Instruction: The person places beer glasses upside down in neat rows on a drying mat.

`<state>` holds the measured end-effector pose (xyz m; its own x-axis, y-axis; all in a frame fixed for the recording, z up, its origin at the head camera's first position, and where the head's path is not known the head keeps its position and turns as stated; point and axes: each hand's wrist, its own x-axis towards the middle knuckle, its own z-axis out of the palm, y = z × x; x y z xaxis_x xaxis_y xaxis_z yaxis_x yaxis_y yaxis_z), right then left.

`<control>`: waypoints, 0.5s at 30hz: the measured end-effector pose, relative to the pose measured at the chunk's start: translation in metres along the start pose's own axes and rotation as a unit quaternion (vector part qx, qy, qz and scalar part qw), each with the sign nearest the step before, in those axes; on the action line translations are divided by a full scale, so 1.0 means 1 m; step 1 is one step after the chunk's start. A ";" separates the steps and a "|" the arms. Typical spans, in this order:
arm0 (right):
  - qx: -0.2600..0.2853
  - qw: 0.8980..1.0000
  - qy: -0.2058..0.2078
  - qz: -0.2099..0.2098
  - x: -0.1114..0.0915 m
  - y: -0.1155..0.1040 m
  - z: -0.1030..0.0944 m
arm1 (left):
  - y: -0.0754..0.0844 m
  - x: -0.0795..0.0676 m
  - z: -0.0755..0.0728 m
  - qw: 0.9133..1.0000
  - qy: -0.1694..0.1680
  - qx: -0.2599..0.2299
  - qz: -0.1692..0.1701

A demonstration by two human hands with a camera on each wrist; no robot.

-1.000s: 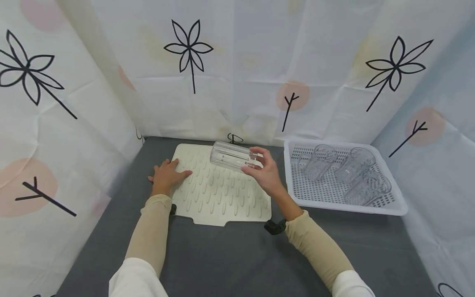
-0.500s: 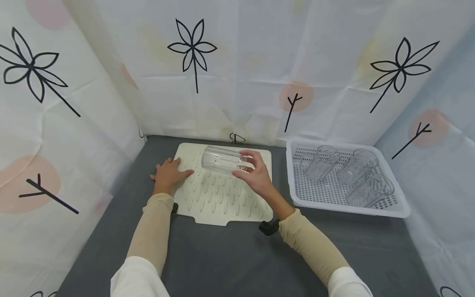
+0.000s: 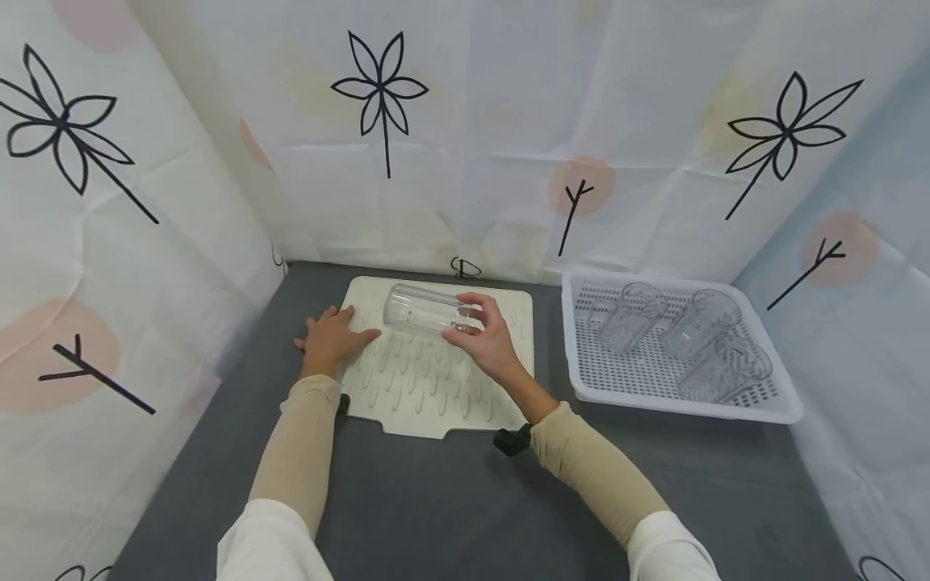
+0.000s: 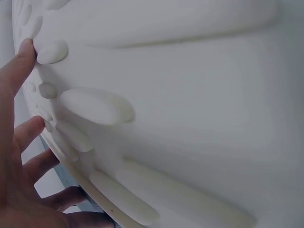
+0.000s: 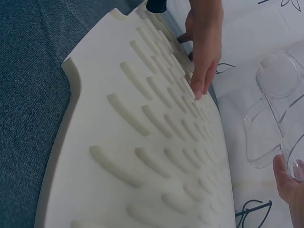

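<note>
Mugs [image 3: 414,311] come to four: one in the right hand [image 3: 483,332], three in the basket [image 3: 676,406], at its ten, one and four o'clock, though their clear walls overlap and are rather hard to tell apart. One basket, one mat [image 3: 429,403]. Two hands, the left hand [image 3: 330,340] at the mat's nine o'clock. Three large flowers [image 3: 381,85], at ten, eleven and two o'clock from the head view's middle.

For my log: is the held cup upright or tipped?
Tipped: the clear cup is held nearly sideways by the right hand, its length crossing the head view.
</note>
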<state>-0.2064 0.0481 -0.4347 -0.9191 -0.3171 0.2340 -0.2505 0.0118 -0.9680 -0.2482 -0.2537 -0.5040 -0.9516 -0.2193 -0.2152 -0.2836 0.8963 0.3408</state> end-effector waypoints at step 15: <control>-0.009 1.000 -0.005 0.023 0.014 0.022 0.014 | -0.001 0.000 -0.001 1.000 -0.001 0.002 0.008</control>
<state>-0.2202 0.0307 -0.4543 -0.9265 -0.3257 0.1882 -0.2133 0.0428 -0.9761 -0.2483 -0.2550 -0.5035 -0.9560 -0.2036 -0.2111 -0.2672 0.9015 0.3404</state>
